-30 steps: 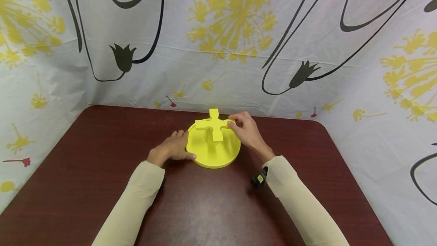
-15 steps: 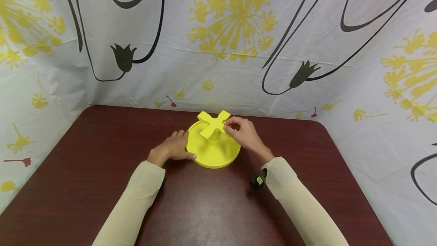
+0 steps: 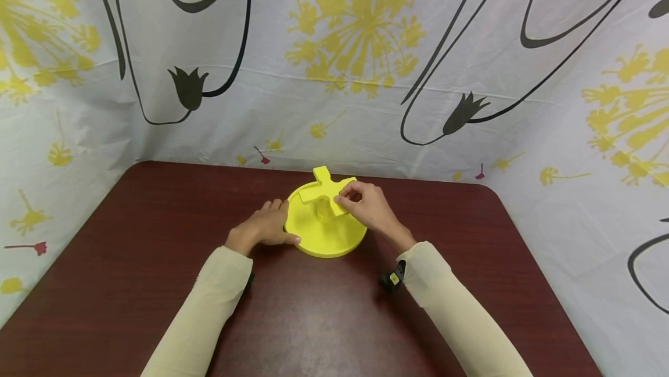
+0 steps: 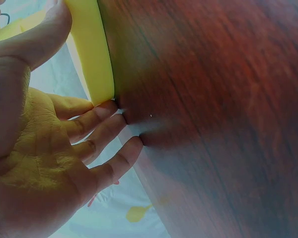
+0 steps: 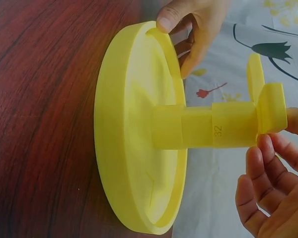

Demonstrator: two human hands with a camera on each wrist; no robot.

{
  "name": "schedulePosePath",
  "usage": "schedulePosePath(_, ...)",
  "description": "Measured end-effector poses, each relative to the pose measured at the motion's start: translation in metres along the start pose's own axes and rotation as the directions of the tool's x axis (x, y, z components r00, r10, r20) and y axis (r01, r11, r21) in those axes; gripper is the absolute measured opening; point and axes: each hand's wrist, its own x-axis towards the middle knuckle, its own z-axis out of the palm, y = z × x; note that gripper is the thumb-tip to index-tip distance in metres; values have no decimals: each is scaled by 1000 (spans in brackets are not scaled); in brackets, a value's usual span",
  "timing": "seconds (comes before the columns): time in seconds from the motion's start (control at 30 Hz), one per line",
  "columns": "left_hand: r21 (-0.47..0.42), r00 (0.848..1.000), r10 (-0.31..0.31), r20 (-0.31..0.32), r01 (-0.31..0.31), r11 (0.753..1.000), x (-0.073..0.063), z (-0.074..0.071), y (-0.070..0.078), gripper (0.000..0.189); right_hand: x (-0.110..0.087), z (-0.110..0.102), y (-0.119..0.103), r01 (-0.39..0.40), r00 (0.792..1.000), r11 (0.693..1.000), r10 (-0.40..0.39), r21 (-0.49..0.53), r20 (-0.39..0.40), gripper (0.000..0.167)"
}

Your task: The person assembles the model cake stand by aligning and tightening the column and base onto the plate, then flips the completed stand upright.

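A yellow round base with a raised rim lies flat on the table. From its middle rises a stem, topped by a collar marked "32" and a yellow cross-shaped handle. One arm of that handle is pinched between the thumb and fingers of my right hand; its other fingers are loosely bent beside the collar. At the base's left edge rests my left hand, thumb on the rim, fingers fairly straight along the outer wall. In the left wrist view, some of those fingertips touch the table.
The dark red-brown wooden table has rounded far corners. A white cloth printed with flowers hangs behind it and along both sides. Dark wrist devices, one clearly seen below the right sleeve, hang at the cuffs.
The cross-shaped handle has turned clockwise, seen from above. My right hand has shifted slightly left and toward me with the arm it pinches. The left hand and the base have stayed in place.
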Motion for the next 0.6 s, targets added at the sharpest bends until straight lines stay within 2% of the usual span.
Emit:
schedulePosePath(0.07, 1, 1000, 1, -1, -1, 1000, 0, 0, 0, 102, 0, 0, 0, 1, 999, 1000, -1, 0, -36, 13)
schedulePosePath(0.2, -4, 1000, -1, -2, 1, 1000, 0, 0, 0, 102, 2, -3, 2, 26, 986, 1000, -26, -5, -162, 14)
schedulePosePath(0.27, -4, 1000, -2, -2, 2, 1000, 0, 0, 0, 102, 4, -4, 4, 46, 981, 999, -49, -21, -189, 16)
schedulePosePath(0.33, -3, 1000, -2, -2, 2, 1000, 0, 0, 0, 102, 5, -5, 6, 68, 983, 997, -75, -48, -166, 23)
schedulePosePath(0.4, -2, 1000, -1, -3, 1, 1000, 0, 1, 0, 102, 6, -6, 8, 83, 990, 994, -90, -63, -106, 30)
schedulePosePath(0.5, -5, 1000, 3, -5, -3, 1000, 0, 0, 0, 102, 6, -7, 10, 82, 996, 994, -84, -70, -37, 37)
schedulePosePath(0.6, -5, 1000, 8, -5, -8, 1000, 0, 0, 0, 103, 6, -7, 10, 69, 997, 995, -71, -73, -25, 38)
